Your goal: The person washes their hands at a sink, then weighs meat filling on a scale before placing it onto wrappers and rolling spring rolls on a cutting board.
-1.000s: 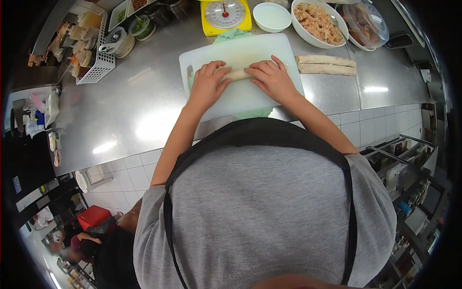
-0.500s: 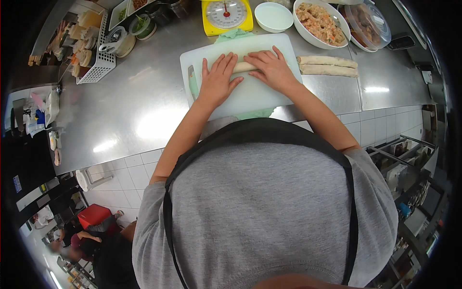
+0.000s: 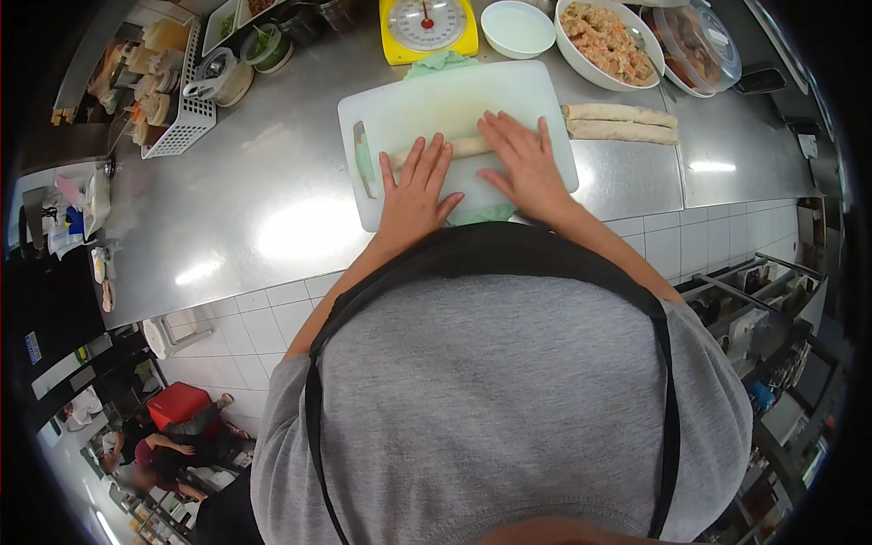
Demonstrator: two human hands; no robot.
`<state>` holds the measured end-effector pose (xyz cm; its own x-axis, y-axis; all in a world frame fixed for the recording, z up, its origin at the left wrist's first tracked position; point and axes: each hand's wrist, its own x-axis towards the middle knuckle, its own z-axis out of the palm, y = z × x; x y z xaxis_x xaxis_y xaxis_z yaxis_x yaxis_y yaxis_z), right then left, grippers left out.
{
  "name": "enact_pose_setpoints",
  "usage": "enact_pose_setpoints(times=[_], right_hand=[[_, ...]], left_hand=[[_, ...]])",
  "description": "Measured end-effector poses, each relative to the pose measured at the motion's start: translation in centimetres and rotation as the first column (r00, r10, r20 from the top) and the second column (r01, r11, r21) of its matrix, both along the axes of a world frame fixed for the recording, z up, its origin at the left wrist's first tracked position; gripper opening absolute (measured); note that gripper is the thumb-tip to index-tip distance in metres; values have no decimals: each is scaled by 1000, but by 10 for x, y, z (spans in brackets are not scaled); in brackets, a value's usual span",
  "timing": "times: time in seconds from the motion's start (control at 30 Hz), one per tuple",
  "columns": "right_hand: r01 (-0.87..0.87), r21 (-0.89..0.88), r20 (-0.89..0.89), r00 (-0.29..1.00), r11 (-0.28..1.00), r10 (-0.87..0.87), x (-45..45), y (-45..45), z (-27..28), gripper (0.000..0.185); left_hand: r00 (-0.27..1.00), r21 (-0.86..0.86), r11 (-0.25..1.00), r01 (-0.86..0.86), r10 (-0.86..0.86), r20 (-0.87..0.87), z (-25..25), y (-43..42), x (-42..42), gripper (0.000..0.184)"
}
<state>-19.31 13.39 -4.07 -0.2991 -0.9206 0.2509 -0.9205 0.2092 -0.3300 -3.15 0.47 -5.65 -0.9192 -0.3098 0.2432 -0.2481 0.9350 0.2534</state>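
Note:
A pale roll of dough (image 3: 467, 147) lies crosswise on a white cutting board (image 3: 409, 104). My left hand (image 3: 418, 184) rests flat on its left part, fingers stretched out. Over the right part of the same roll lies my right hand (image 3: 527, 165), also flat, with its thumb spread away. Both palms hide stretches of the roll, and only the middle shows between them. Two similar filled rolls (image 3: 621, 124) lie side by side on the steel counter, just right of the board.
Behind the board stand a yellow kitchen scale (image 3: 427, 32), a white bowl (image 3: 517, 29) and a bowl of minced filling (image 3: 609, 45). Farther right is a lidded container (image 3: 699, 45). A white basket (image 3: 186, 118) holds bottles on the left. Green cloth (image 3: 443, 64) shows beneath the board.
Both hands have moved toward my body over the board and farther apart, and the dough roll has come nearer with them. More of the board's far side shows.

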Motion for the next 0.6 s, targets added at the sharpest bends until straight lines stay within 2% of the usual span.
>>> enact_pose_setpoints(times=[0.03,0.07,0.3,0.37,0.43,0.5,0.57,0.6], right_hand=[[-27,-27,11,1000,999,27,6,2,-3,61],[-65,57,13,998,996,65,7,3,-7,68],[-44,1,-68,997,999,44,-18,-26,-22,68],[-43,33,-90,995,999,46,-26,-36,-17,69],[-14,-20,-67,998,1000,12,-34,-39,-4,65],[21,-69,-40,999,997,-23,-41,-37,3,61],[-68,157,29,998,985,64,-49,-32,3,48],[-68,157,30,998,985,64,-51,-32,0,48]], left_hand=[[999,25,1000,-6,5,48,-4,3,1,73],[999,27,1000,-5,3,48,-6,1,0,73],[998,-72,997,-21,25,51,-7,-33,-30,73],[998,-95,995,-32,37,57,0,-41,-33,73],[994,-60,995,-84,80,-69,12,-49,-35,73],[997,-28,999,-39,38,-62,18,-56,-29,68],[999,6,1000,3,-3,-52,17,-65,-21,63],[999,112,992,53,-51,-20,13,-69,-19,56]])
